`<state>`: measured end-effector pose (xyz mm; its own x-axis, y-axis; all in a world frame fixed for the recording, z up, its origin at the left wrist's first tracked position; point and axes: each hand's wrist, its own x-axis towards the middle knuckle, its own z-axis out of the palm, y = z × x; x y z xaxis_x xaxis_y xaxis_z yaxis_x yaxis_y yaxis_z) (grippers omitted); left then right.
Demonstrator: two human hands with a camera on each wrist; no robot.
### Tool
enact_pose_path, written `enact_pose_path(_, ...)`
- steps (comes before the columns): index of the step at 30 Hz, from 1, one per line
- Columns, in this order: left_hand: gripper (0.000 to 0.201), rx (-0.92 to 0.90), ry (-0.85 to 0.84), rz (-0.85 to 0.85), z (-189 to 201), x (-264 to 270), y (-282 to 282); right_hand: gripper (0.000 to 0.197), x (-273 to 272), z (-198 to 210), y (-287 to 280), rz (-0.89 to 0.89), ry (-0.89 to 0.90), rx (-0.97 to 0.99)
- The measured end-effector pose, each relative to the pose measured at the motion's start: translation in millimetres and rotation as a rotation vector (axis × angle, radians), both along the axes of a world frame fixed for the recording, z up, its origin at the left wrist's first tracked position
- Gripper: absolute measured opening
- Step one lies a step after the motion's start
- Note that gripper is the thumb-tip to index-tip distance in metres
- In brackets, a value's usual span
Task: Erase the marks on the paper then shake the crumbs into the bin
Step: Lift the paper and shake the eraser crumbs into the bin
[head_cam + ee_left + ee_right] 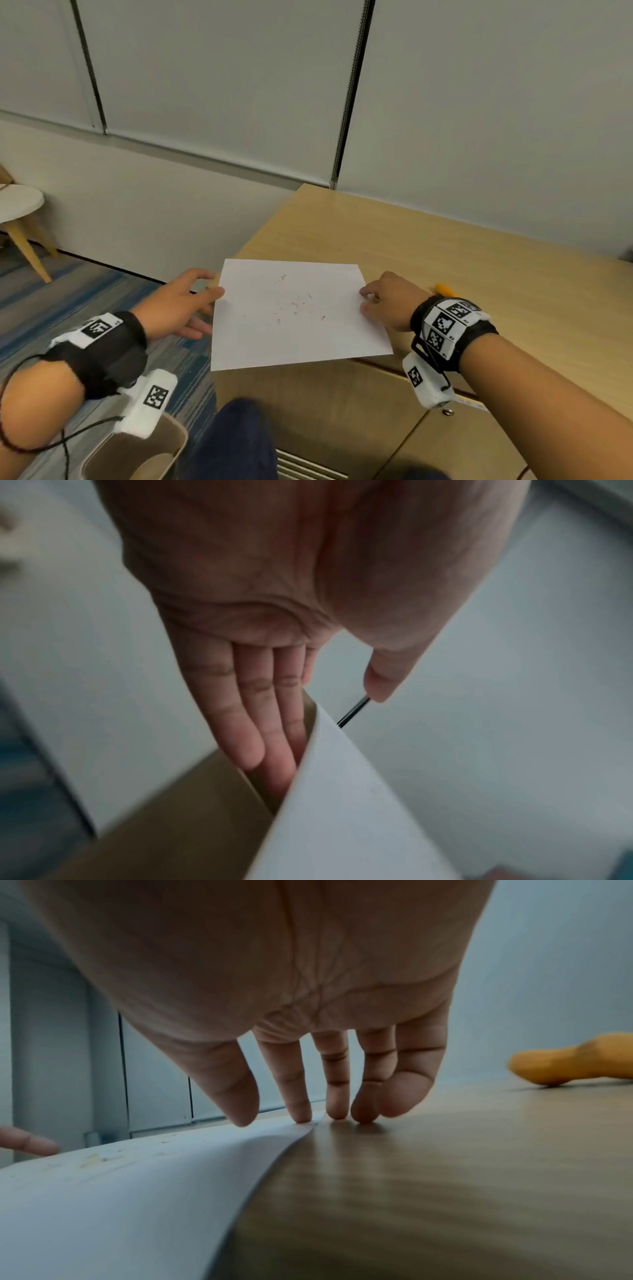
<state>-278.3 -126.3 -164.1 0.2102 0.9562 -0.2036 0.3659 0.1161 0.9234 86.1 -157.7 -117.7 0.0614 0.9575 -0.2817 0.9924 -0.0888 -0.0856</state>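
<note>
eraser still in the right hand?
No. The right hand only touches the paper edge with its fingertips, while the orange eraser lies apart on the desk.

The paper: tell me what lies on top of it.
Scattered eraser crumbs lie on the paper. The right hand fingertips touch its right edge. Any remaining marks are too faint to tell.

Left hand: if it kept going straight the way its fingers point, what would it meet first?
The left hand would probably meet the paper first; its fingers already reach that sheet's left edge, seemingly underneath, though contact is unclear.
</note>
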Motion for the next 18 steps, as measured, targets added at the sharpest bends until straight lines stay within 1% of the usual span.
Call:
enact_pose_path(2, 0.045, -0.087, -0.197, 0.052, -7.2, 1.0, -2.0, 0.053, -10.3, -0.8, -0.2, 0.024, 0.024, -0.006)
enact_pose_path(4, 0.051, -0.086, -0.288, 0.093, -10.8, 1.9, 0.1, 0.051, -16.4, -0.1, -1.5, 0.043, 0.046, -0.003)
enact_pose_path(6, 0.056, -0.052, -0.317, 0.1, -12.6, -0.6, 1.3, 0.05, -20.4, 1.3, -4.1, 0.056, 0.072, -0.001)
enact_pose_path(9, 0.057, -0.026, -0.338, 0.056, -20.4, -14.0, -2.2, 0.043, -28.8, 1.8, -10.4, 0.073, 0.124, 0.004)
enact_pose_path(12, 0.056, -0.029, -0.402, 0.047, -27.2, -29.5, -9.4, 0.041, -36.0, 4.8, -20.2, 0.035, 0.231, 0.047)
enact_pose_path(13, 0.056, -0.038, -0.435, 0.055, -29.0, -35.7, -11.9, 0.036, -38.6, 6.7, -25.4, 0.001, 0.287, 0.069)
enact_pose_path(14, 0.06, -0.056, -0.466, 0.059, -30.5, -42.2, -14.5, 0.029, -41.0, 8.0, -32.0, -0.04, 0.356, 0.083)
enact_pose_path(15, 0.07, -0.081, -0.489, 0.059, -32.8, -50.2, -16.5, 0.024, -44.1, 9.0, -40.4, -0.08, 0.433, 0.082)
enact_pose_path(17, 0.099, -0.144, -0.536, 0.054, -38.3, -66.4, -22.4, 0.028, -52.6, 2.9, -58.8, -0.151, 0.592, 0.028)
enact_pose_path(18, 0.103, -0.175, -0.563, 0.054, -40.6, -74.3, -27.2, 0.033, -59.4, -3.7, -67.8, -0.188, 0.682, -0.02)
